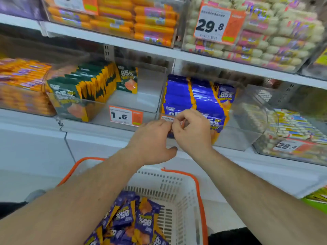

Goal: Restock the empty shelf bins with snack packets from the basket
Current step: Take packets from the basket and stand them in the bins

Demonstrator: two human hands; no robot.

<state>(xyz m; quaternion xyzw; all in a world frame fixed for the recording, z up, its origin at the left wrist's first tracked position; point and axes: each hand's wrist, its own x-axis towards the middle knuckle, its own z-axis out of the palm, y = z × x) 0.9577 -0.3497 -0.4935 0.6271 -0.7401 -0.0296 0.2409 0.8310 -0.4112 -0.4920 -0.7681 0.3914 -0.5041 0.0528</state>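
a shop aisle with white shelves (pixel 123 129) carrying clear plastic bins. the upper shelf holds orange sausage packs (pixel 152 22) and pale packs behind a 29.8 price tag (pixel 215 23). on the middle shelf a clear bin (pixel 148 96) is partly filled with green snack packets (pixel 92 84), with a 1.6 price tag (pixel 124 116) on its front; the next bin (pixel 235 137) to the right holds rows of purple snack packets (pixel 192 95). a white basket (pixel 178 195) with orange handles sits low in front of the shelves, with more purple packets (pixel 131 221) heaped inside. both hands meet at the front of the purple bin: the left hand (pixel 152 142) has fingers bent forward, thumb out below, its grip on anything hidden; the right hand (pixel 192 130) curls its fingers in a narrow grip, pinching something small at the bin's label, too blurred to name
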